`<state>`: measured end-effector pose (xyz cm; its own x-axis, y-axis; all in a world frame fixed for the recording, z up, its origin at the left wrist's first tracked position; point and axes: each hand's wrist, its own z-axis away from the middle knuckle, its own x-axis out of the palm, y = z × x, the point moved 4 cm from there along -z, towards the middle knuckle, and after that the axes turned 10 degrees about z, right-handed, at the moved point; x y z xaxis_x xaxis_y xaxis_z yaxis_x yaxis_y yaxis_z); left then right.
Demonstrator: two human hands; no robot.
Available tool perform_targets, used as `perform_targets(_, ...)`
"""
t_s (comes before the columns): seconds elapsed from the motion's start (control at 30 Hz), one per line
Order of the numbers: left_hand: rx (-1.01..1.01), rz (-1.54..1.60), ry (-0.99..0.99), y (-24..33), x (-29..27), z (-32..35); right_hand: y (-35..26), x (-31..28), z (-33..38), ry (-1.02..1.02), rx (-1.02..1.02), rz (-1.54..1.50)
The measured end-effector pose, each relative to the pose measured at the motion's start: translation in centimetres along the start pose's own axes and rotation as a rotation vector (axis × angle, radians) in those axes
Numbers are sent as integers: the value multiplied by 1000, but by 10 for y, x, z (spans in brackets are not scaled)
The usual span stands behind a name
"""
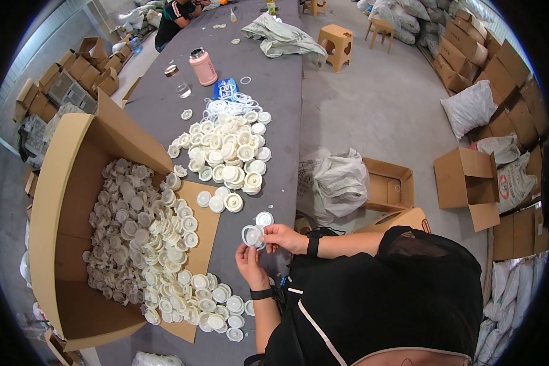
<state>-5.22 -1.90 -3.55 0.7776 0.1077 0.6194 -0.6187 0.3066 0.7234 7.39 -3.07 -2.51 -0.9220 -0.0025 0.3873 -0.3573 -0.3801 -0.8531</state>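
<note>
Both my hands meet over the near edge of the grey-covered table. Between them is a round white plastic cap (254, 238) with a pale ring around its rim; whether the ring is a separate piece I cannot tell. My left hand (251, 268) pinches it from below, while my right hand (280, 237) grips its right side. Just beyond the fingers another white cap (264, 218) lies flat on the table. A large pile of similar caps (229, 149) sits farther off, with a heap of thin white rings (232, 108) behind it.
At left, a tipped cardboard box (61, 226) spills many caps onto its flap and the table. A pink bottle (203, 67), a clear glass bottle (182, 89) and a blue packet (226, 89) stand beyond the pile. White sacks (341, 183) and an open carton (391, 183) are right of the table.
</note>
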Motion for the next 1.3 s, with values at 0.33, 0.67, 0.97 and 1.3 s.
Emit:
perform_targets(0.33, -393, 417, -28, -10, 7, 0, -4, 9, 3, 136, -120, -61)
perform_targets(0.67, -128, 228, -42, 11, 30, 6, -10, 17, 8, 206, -148, -151)
perform_targets(0.97, -217, 321, -118, 26, 38, 14, -35, 34, 20, 52, -139, -147)
perform_targets(1.3, -141, 112, -12, 34, 28, 16, -38, 40, 23, -137, -17, 2)
